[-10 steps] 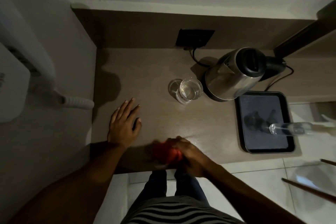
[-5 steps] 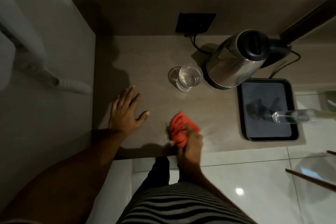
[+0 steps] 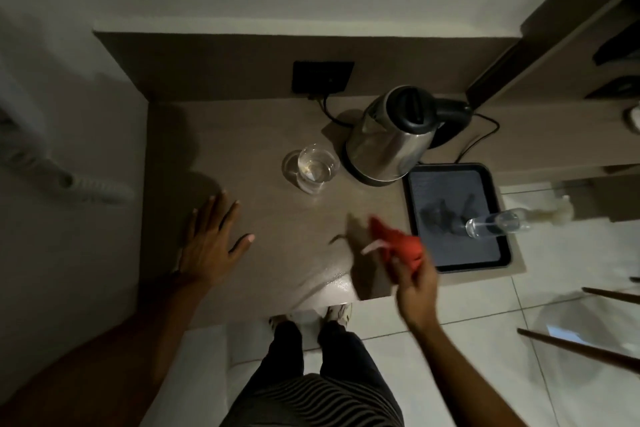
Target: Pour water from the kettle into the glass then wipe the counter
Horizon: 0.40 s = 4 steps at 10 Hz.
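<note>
there are two hands: a left hand (image 3: 211,243) and a right hand (image 3: 414,282). there is one red cloth (image 3: 398,241). there is one kettle (image 3: 391,135). there is one glass (image 3: 317,166) with water by the kettle. there is one black tray (image 3: 485,263), and on it one clear thing (image 3: 491,224), maybe a bottle. there are two shoes (image 3: 337,312). there is one wall plug plate (image 3: 322,76).
</note>
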Tool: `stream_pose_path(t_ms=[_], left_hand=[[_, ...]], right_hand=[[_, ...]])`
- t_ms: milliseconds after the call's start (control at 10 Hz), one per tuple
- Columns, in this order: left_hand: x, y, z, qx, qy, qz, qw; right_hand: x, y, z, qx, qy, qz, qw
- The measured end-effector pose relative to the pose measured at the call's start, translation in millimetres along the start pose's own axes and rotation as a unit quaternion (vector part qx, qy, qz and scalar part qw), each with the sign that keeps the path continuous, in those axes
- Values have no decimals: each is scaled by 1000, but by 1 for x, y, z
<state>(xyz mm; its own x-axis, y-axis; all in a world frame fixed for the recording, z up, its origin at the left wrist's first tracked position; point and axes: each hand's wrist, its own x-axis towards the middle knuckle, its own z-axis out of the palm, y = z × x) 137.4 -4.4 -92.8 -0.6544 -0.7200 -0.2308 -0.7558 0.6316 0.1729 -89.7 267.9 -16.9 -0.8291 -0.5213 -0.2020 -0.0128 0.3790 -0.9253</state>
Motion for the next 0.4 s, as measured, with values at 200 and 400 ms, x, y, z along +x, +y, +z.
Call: stream_pose_path(t_ms=[200,400], left_hand=[[-12,38,-5,3,-43,1,999],[-19,64,-16,-31,-14,-14,999]], right_hand=[[83,17,-62,-265,80,-115,954],[87,33,-58,-383,-47,49,921]])
